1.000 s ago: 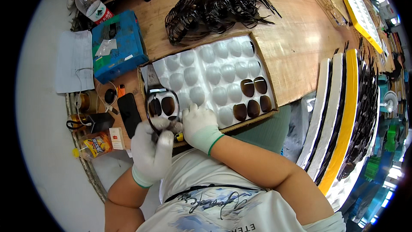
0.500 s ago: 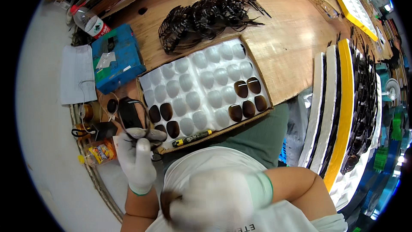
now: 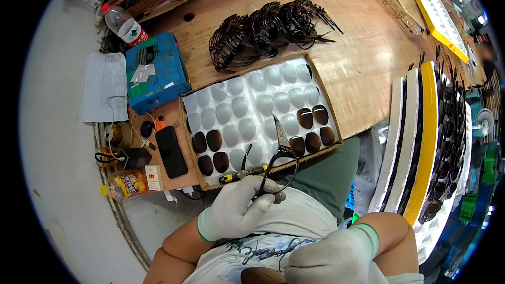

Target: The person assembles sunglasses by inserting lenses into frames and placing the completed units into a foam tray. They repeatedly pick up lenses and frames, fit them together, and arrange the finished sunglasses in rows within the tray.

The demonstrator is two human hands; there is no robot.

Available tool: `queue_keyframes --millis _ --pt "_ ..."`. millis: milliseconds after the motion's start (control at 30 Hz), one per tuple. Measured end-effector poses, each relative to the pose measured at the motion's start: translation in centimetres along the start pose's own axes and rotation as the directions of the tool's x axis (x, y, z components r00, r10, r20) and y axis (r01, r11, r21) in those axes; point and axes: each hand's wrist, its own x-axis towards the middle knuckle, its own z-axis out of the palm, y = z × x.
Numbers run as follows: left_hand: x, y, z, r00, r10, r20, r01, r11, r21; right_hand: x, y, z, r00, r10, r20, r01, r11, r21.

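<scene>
My left hand, in a white glove, grips a dark eyeglass frame by its rim. One temple of the frame reaches up over the lens tray. My right hand, gloved too, is closed low in front of my shirt. A brown sunglass lens shows at its fingertips, partly cut off by the lower edge. Inside the tray, a white liner has pale rounded pockets, and several brown lenses lie at its left and right ends. A yellow-and-black marker-like tool rests along the near edge.
Behind the tray lies a heap of dark frames. Left of it are a blue box, a bottle, a phone and a snack packet. Stacked trays with dark frames stand close on the right.
My left hand has moved right with the eyeglass frame, away from the phone, which now shows. My right hand, blurred before, has shifted right and lower with the lens. The view has shifted slightly.
</scene>
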Motion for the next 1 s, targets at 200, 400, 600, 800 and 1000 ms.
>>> queue_keyframes --millis 200,400,600,800,1000 --pt "-1.0 -0.2 0.3 0.973 -0.221 -0.066 0.211 0.970 -0.123 1.4 -0.4 1.6 0.962 0.249 -0.110 -0.254 0.967 -0.028" --pt "-1.8 0.1 -0.5 0.978 -0.200 -0.061 0.191 0.973 -0.127 1.6 1.1 -1.7 0.982 0.106 0.158 -0.094 0.992 -0.083" --pt "-1.8 -0.4 -1.2 0.996 -0.059 -0.064 0.055 0.996 -0.068 -0.6 0.8 -2.3 0.962 0.215 0.170 -0.150 0.932 -0.330" --pt "-0.8 0.6 -0.6 0.995 -0.021 0.094 0.005 0.985 0.173 -5.2 1.0 -3.0 0.503 0.862 0.061 -0.849 0.506 -0.156" --pt "-0.2 -0.8 0.8 1.000 -0.022 0.017 0.020 0.992 0.125 -8.0 1.9 -0.7 0.347 0.914 -0.212 -0.909 0.383 0.163"
